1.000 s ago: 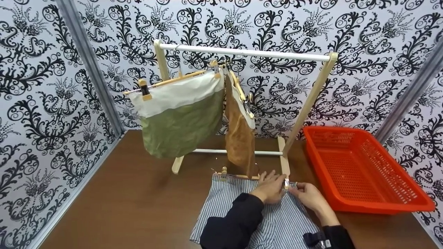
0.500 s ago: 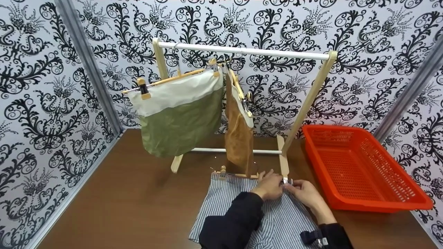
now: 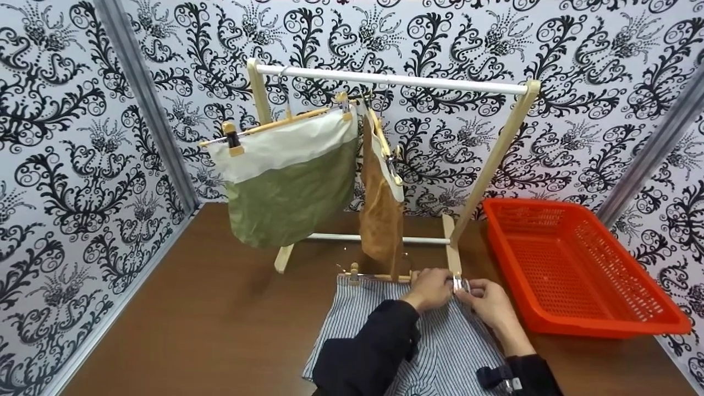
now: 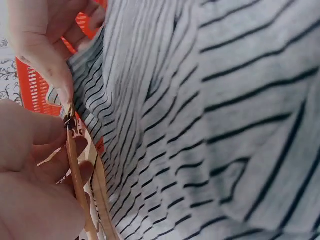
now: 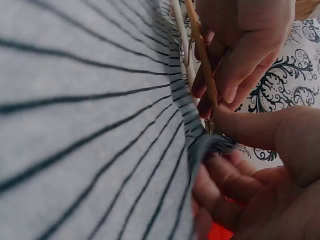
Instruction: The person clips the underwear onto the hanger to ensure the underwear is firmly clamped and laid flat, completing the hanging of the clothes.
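Observation:
Blue-and-white striped shorts (image 3: 357,319) lie flat on the table, their waistband along a wooden clip hanger (image 3: 379,276). One clip (image 3: 355,274) sits over the waistband's left end. At the right end, my left hand (image 3: 430,289) grips the hanger close to the other clip (image 3: 457,282). My right hand (image 3: 491,308) pinches the waistband corner there, thumb by the clip. Seen from the right wrist, the right hand's fingers (image 5: 225,185) lie under the striped cloth (image 5: 100,120). In the left wrist view the right thumb (image 4: 62,92) meets the clip's end.
Behind stands a wooden rack with a white rail (image 3: 396,80). A green-and-white cloth piece (image 3: 291,192) and a brown one (image 3: 380,220) hang from it on clip hangers. A red plastic basket (image 3: 555,275) stands to the right, close to my right arm. Patterned walls enclose the table.
My left fingers, stretched out over the hanger before, are now curled in around it. My right hand has moved slightly up with the waistband corner, and the clip shows more plainly between the hands.

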`<state>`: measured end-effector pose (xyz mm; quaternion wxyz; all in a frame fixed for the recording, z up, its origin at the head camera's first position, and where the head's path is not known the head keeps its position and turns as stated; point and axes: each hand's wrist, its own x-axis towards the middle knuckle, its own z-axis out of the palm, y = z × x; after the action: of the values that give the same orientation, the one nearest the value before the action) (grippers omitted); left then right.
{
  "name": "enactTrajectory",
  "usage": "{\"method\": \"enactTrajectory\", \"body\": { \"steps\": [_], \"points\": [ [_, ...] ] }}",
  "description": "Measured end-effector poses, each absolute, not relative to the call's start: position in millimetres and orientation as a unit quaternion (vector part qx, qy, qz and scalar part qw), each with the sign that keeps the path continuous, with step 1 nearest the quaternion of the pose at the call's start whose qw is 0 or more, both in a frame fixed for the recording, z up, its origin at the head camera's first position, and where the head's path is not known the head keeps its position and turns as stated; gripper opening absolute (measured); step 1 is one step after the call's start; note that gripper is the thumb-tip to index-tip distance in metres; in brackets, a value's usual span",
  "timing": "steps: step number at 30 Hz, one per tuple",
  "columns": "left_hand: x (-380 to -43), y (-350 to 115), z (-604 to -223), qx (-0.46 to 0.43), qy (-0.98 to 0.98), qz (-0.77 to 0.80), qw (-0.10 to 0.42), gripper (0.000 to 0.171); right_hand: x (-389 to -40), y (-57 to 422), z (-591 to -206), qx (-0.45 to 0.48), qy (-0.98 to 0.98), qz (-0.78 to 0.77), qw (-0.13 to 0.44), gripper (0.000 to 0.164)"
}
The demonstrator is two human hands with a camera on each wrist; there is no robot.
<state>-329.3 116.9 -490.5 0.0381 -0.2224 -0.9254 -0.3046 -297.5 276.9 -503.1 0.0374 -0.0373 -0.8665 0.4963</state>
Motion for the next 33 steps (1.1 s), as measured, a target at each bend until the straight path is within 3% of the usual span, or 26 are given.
{"method": "enactTrajectory", "body": {
  "steps": [9, 23, 33],
  "points": [
    [-331, 119, -477, -0.164, -0.919, -0.358, 0.028, 0.03, -296, 278, -497, -0.04, -0.847, 0.529, 0.04, 0.043],
    [-336, 119, -467, -0.152, -0.924, -0.35, 0.033, 0.035, -294, 276, -483, -0.029, -0.831, 0.549, 0.077, 0.043],
    [-339, 119, -467, -0.143, -0.903, -0.402, 0.045, 0.034, -294, 278, -480, -0.033, -0.817, 0.574, 0.049, 0.048]
  ]
}}
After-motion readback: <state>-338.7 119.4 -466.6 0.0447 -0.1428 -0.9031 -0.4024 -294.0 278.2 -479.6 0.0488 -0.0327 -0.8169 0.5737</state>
